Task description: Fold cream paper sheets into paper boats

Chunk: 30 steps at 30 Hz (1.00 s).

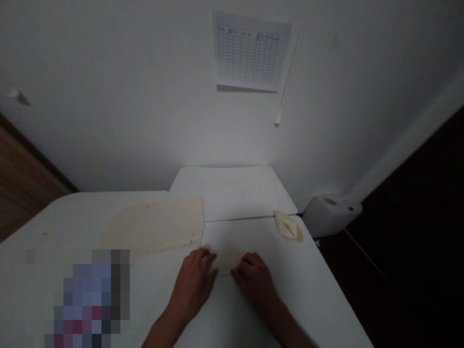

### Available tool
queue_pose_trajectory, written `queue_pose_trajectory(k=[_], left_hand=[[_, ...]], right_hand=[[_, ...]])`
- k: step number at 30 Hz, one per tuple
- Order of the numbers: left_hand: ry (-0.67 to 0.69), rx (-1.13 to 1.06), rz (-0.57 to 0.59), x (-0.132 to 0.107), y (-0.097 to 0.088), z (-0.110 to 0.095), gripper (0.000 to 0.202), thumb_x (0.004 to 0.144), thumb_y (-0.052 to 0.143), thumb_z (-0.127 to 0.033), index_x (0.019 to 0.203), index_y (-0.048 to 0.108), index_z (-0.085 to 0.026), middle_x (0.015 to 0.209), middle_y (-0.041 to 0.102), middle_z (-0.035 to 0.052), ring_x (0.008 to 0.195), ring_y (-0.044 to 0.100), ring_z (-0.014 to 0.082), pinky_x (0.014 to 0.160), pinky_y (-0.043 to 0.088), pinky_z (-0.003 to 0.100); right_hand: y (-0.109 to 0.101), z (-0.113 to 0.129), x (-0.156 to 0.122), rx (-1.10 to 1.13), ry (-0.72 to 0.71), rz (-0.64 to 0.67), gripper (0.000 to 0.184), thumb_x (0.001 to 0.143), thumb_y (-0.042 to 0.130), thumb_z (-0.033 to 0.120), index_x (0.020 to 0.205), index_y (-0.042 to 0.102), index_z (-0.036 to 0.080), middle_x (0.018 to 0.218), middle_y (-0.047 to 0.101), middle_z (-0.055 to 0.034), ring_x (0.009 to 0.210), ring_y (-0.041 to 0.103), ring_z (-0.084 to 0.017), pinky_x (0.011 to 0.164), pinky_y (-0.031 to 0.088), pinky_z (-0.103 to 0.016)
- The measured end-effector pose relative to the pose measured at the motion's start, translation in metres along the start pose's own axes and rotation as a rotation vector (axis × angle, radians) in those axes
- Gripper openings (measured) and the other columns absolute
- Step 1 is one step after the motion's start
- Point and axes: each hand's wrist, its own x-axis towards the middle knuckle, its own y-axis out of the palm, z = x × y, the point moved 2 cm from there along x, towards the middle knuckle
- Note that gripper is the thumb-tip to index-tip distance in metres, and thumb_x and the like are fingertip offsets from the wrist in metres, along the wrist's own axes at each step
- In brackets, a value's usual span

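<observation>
A small cream paper (pixel 226 265) lies on the white table in front of me, with a fold or edge along its near side. My left hand (pixel 195 275) grips its left end, thumb low and fingertips curled over the paper. At the right end, my right hand (pixel 255 278) is closed with bent fingers on the paper's edge. Part of the sheet is hidden under the fingers. To the left lies a stack of larger cream paper sheets (pixel 159 224). A folded cream paper piece (pixel 288 226) rests near the table's right edge.
White tables (pixel 235 193) stand pushed together against a grey wall. A printed chart (pixel 248 55) hangs there beside a thin white strip (pixel 289 77). A white plastic jug (pixel 326 212) stands right of the table, near a dark area. A pixelated patch covers the lower left.
</observation>
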Motion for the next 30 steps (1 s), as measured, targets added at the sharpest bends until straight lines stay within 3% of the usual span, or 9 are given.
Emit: queue_pose_trajectory(k=[3,6,11,17,24,30], left_hand=[[0.139,0.128,0.004,-0.015,0.002,-0.020,0.029,0.089,0.046,-0.013,0.114,0.060,-0.021,0.094,0.060,0.0083,0.084,0.057,0.0239,0.076,0.049,0.041],[0.216,0.159,0.037,-0.027,0.012,-0.035,0.041,0.083,0.047,-0.008,0.121,0.056,-0.020,0.093,0.062,0.0083,0.090,0.059,0.0252,0.083,0.050,0.043],[0.145,0.200,0.191,-0.032,0.026,-0.045,0.052,0.077,0.047,-0.002,0.126,0.055,-0.019,0.089,0.066,0.0068,0.083,0.062,0.0227,0.080,0.052,0.039],[0.060,0.263,0.319,-0.027,0.026,-0.054,0.054,0.079,0.045,-0.002,0.130,0.054,-0.017,0.085,0.068,0.0071,0.079,0.065,0.0231,0.076,0.054,0.040],[-0.025,0.309,0.383,-0.025,0.029,-0.065,0.057,0.080,0.047,-0.003,0.135,0.051,-0.018,0.081,0.070,0.0055,0.074,0.066,0.0214,0.071,0.053,0.036],[-0.110,0.332,0.391,-0.028,0.027,-0.065,0.052,0.085,0.046,-0.008,0.135,0.051,-0.019,0.081,0.072,0.0061,0.075,0.067,0.0207,0.071,0.052,0.033]], right_hand=[[0.001,-0.001,0.000,0.029,0.002,-0.004,0.012,0.082,0.069,0.016,0.072,0.064,0.019,0.082,0.059,-0.0024,0.083,0.055,-0.018,0.078,0.047,-0.029],[0.002,-0.003,-0.001,0.058,0.001,-0.019,0.013,0.081,0.069,0.013,0.071,0.062,0.019,0.083,0.059,-0.0021,0.083,0.054,-0.018,0.079,0.046,-0.030],[-0.002,-0.006,-0.003,0.105,-0.026,0.005,0.013,0.083,0.064,0.010,0.073,0.062,0.019,0.084,0.058,-0.0018,0.085,0.053,-0.017,0.080,0.046,-0.028],[-0.011,-0.004,-0.008,0.073,-0.095,0.096,0.017,0.080,0.059,0.005,0.087,0.065,0.020,0.091,0.057,-0.0036,0.089,0.052,-0.018,0.082,0.046,-0.030],[-0.013,-0.004,-0.018,0.077,-0.127,0.112,0.030,0.080,0.055,0.003,0.104,0.064,0.019,0.104,0.058,-0.0061,0.100,0.050,-0.020,0.090,0.046,-0.034],[-0.010,-0.005,-0.021,0.057,-0.131,0.109,0.033,0.080,0.054,0.004,0.108,0.063,0.020,0.107,0.058,-0.0070,0.103,0.050,-0.021,0.093,0.046,-0.036]])
